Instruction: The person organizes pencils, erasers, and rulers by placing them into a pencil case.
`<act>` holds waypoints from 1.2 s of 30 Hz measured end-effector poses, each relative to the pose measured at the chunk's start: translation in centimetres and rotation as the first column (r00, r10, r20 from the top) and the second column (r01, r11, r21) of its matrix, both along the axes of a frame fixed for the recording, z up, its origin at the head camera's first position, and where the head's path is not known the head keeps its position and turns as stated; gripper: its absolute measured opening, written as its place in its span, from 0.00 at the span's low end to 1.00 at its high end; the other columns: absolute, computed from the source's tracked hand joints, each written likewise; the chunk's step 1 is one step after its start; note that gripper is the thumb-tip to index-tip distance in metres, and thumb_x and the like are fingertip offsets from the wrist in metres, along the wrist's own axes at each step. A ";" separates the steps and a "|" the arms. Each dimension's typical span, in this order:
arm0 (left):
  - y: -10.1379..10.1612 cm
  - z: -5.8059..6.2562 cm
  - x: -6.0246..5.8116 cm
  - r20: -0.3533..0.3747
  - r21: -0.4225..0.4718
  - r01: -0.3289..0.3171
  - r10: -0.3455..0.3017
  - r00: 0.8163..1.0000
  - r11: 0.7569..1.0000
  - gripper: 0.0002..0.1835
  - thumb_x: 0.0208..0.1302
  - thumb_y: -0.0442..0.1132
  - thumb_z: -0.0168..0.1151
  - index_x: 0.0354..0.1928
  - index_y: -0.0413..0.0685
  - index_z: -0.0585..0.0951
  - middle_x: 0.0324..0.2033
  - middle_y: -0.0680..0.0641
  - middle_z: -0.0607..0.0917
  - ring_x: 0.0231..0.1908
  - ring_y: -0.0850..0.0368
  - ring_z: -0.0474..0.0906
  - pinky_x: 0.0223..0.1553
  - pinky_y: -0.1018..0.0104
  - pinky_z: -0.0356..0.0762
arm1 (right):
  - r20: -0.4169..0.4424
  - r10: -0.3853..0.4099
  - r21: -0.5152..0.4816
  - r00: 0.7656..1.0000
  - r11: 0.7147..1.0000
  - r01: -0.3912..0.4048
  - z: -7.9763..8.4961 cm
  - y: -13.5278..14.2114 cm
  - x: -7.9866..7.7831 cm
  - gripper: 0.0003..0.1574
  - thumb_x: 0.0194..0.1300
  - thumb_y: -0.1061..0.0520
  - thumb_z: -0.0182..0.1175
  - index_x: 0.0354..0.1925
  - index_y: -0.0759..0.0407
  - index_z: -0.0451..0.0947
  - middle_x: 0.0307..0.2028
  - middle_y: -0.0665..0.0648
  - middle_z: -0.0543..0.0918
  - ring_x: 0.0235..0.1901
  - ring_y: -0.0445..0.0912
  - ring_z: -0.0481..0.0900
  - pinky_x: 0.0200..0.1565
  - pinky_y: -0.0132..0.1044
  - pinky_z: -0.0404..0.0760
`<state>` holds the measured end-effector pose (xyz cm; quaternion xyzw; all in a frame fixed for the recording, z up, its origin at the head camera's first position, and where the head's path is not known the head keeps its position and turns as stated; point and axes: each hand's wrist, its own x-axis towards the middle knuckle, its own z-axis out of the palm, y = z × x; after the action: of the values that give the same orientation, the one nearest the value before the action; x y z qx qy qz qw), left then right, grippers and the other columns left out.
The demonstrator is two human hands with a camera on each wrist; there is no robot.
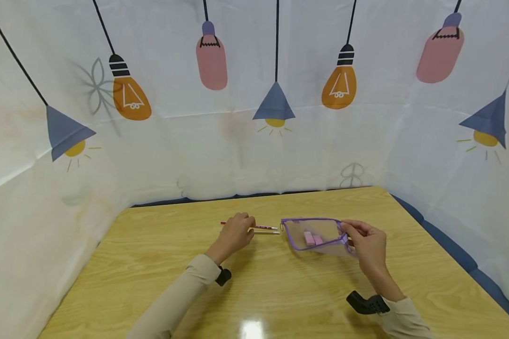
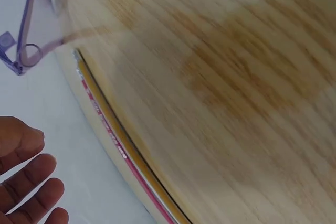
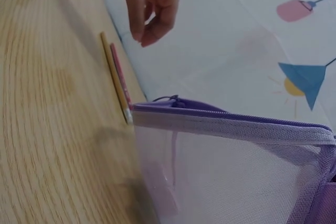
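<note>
My left hand (image 1: 236,233) hovers over two pencils on the table, its fingers loosely bent and apart from them in the left wrist view. One is a red pencil (image 2: 113,135); the other, a yellow pencil (image 2: 123,135), lies alongside it. Both have their metal-capped ends towards a see-through mesh pencil pouch (image 3: 231,177) with purple zipper edging. At the pouch's right end, my right hand (image 1: 370,245) pinches the edge between thumb and fingers. The pouch's mouth is unzipped, and two pink blocks (image 1: 308,238), perhaps erasers, show inside it.
Beneath everything is a wood-grain table (image 1: 152,273). A white curtain (image 1: 174,155) printed with lamps and bulbs rises behind its far edge and along both sides. Each wrist wears a black strap-on device (image 1: 366,303).
</note>
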<state>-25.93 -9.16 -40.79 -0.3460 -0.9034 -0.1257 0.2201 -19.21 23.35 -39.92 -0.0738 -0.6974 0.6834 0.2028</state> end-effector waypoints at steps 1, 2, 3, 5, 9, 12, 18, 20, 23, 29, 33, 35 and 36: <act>0.0 -0.1 -0.2 0.006 -0.009 0.001 -0.001 1.000 1.000 0.05 0.54 0.27 0.68 0.32 0.41 0.83 0.26 0.46 0.78 0.27 0.49 0.76 0.25 0.60 0.74 | -0.001 -0.003 -0.001 1.000 1.000 0.003 0.0 0.0 0.0 0.18 0.61 0.56 0.69 0.41 0.71 0.83 0.26 0.50 0.86 0.25 0.40 0.82 0.26 0.31 0.80; -0.1 -0.2 -0.4 0.012 -0.017 0.004 -0.004 1.000 1.000 0.05 0.54 0.26 0.67 0.32 0.40 0.83 0.26 0.46 0.79 0.27 0.49 0.76 0.25 0.60 0.75 | 0.000 -0.004 -0.001 1.000 1.000 0.004 0.0 0.0 0.0 0.18 0.60 0.55 0.69 0.41 0.71 0.83 0.27 0.51 0.86 0.25 0.40 0.82 0.26 0.31 0.80; -0.1 -0.3 -0.5 0.016 -0.026 0.006 -0.006 1.000 1.000 0.06 0.54 0.25 0.66 0.32 0.40 0.83 0.26 0.45 0.79 0.28 0.49 0.76 0.25 0.60 0.75 | 0.000 -0.005 0.002 1.000 1.000 0.005 0.1 0.0 0.0 0.18 0.60 0.55 0.69 0.41 0.71 0.83 0.27 0.51 0.86 0.25 0.40 0.82 0.26 0.31 0.80; -0.3 -0.7 -0.8 0.027 -0.042 0.008 -0.007 1.000 0.999 0.07 0.53 0.24 0.65 0.33 0.40 0.83 0.27 0.45 0.79 0.28 0.48 0.76 0.26 0.60 0.75 | 0.003 -0.003 0.005 1.000 1.000 0.003 0.1 0.0 0.1 0.19 0.60 0.55 0.69 0.41 0.71 0.83 0.27 0.51 0.86 0.25 0.40 0.82 0.26 0.31 0.80; -0.3 -1.1 -1.1 0.063 -0.074 -0.003 0.007 0.998 0.997 0.07 0.55 0.23 0.63 0.34 0.39 0.83 0.28 0.43 0.79 0.29 0.48 0.77 0.26 0.60 0.76 | 0.007 -0.003 0.013 1.000 1.000 0.003 0.1 0.1 0.1 0.19 0.61 0.55 0.69 0.42 0.71 0.83 0.27 0.51 0.86 0.26 0.40 0.82 0.26 0.31 0.80; 0.0 -1.2 -1.1 0.097 -0.126 -0.030 0.043 0.994 0.992 0.06 0.59 0.24 0.62 0.36 0.39 0.83 0.29 0.43 0.79 0.29 0.47 0.77 0.27 0.60 0.76 | 0.012 -0.006 0.014 1.000 1.000 0.006 0.0 0.2 0.3 0.19 0.61 0.55 0.69 0.42 0.71 0.83 0.27 0.50 0.86 0.26 0.40 0.82 0.26 0.30 0.80; 0.7 -1.1 -1.1 0.112 -0.215 -0.092 0.118 0.987 0.972 0.04 0.62 0.26 0.62 0.35 0.41 0.81 0.28 0.44 0.76 0.28 0.50 0.74 0.24 0.62 0.74 | 0.000 -0.010 0.003 1.000 1.000 0.010 0.0 0.2 0.1 0.18 0.60 0.56 0.69 0.41 0.71 0.83 0.27 0.50 0.86 0.26 0.39 0.82 0.26 0.30 0.80; 0.8 -1.3 -1.2 0.118 -0.230 -0.104 0.134 0.984 0.968 0.03 0.62 0.27 0.62 0.35 0.42 0.81 0.28 0.45 0.76 0.27 0.51 0.73 0.24 0.62 0.73 | -0.005 -0.013 0.000 1.000 1.000 0.013 0.0 0.1 0.0 0.17 0.60 0.57 0.69 0.40 0.71 0.83 0.26 0.51 0.86 0.25 0.39 0.82 0.26 0.30 0.80; 0.8 -1.5 -1.3 0.139 -0.248 -0.112 0.150 0.979 0.962 0.03 0.63 0.27 0.62 0.36 0.42 0.81 0.28 0.45 0.75 0.28 0.51 0.73 0.25 0.63 0.73 | -0.004 -0.007 -0.004 1.000 1.000 0.007 -0.1 0.1 0.0 0.16 0.60 0.56 0.69 0.39 0.70 0.84 0.26 0.50 0.86 0.25 0.39 0.82 0.25 0.31 0.80; 1.1 -1.8 -1.5 0.154 -0.300 -0.121 0.173 0.973 0.946 0.03 0.64 0.28 0.61 0.37 0.42 0.80 0.29 0.45 0.75 0.31 0.49 0.74 0.26 0.62 0.74 | -0.011 0.014 -0.019 1.000 1.000 -0.015 -0.2 0.1 0.1 0.16 0.60 0.57 0.69 0.39 0.71 0.84 0.25 0.50 0.86 0.25 0.39 0.83 0.25 0.31 0.81; 1.3 -2.0 -1.7 0.144 -0.345 -0.142 0.202 0.969 0.928 0.03 0.65 0.31 0.62 0.40 0.43 0.80 0.31 0.45 0.76 0.34 0.49 0.76 0.29 0.61 0.77 | -0.022 0.012 -0.015 1.000 1.000 -0.012 -0.2 0.2 0.0 0.16 0.61 0.57 0.69 0.39 0.71 0.84 0.25 0.50 0.86 0.25 0.39 0.83 0.25 0.31 0.81; 1.3 -2.0 -1.7 0.149 -0.353 -0.152 0.216 0.965 0.923 0.03 0.66 0.31 0.61 0.41 0.43 0.80 0.32 0.45 0.76 0.34 0.49 0.76 0.31 0.60 0.77 | -0.024 0.014 -0.015 1.000 1.000 -0.014 -0.2 0.1 0.0 0.15 0.61 0.58 0.69 0.39 0.71 0.84 0.25 0.50 0.86 0.25 0.39 0.83 0.26 0.31 0.81; 1.3 -2.0 -1.7 0.154 -0.353 -0.156 0.222 0.963 0.922 0.03 0.67 0.31 0.61 0.41 0.43 0.81 0.32 0.45 0.76 0.34 0.49 0.76 0.32 0.59 0.77 | -0.023 0.014 -0.015 1.000 1.000 -0.015 -0.2 0.1 -0.1 0.15 0.61 0.58 0.68 0.39 0.71 0.84 0.25 0.49 0.86 0.25 0.39 0.83 0.26 0.31 0.81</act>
<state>-27.67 -7.84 -42.84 -0.2757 -0.9576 0.0204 0.0811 -19.27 23.49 -40.10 -0.0622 -0.6905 0.6908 0.2053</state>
